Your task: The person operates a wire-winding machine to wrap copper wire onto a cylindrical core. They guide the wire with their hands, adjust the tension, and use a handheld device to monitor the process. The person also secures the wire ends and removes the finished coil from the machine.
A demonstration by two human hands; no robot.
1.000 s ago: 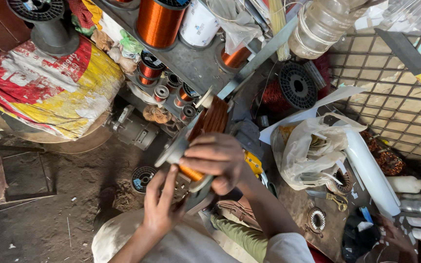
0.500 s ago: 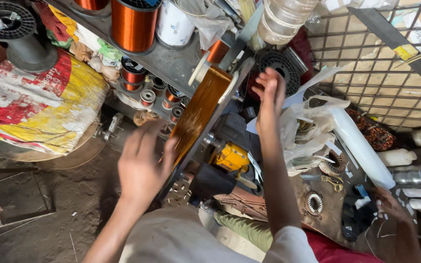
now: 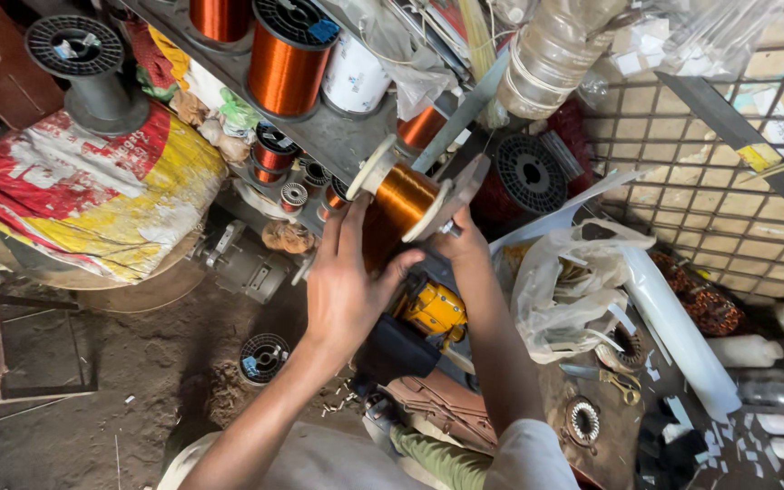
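At the centre of the frame, slightly above the middle, a spool of copper wire (image 3: 403,204) sits tilted between two pale flanges. The left hand (image 3: 348,290) rests against its lower left side with the fingers (image 3: 333,234) spread flat, not clenched — the right hand (image 3: 461,243) is partly hidden behind the right flange, so I cannot tell how its fingers sit. A yellow device (image 3: 433,310) lies just below the spool, and a larger copper spool (image 3: 288,56) stands on the grey shelf (image 3: 333,136) toward the upper left.

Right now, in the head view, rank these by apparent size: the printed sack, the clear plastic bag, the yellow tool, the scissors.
1. Printed sack
2. Clear plastic bag
3. Yellow tool
4. Scissors

All differ clearly in this view, though their distances from the camera vary.
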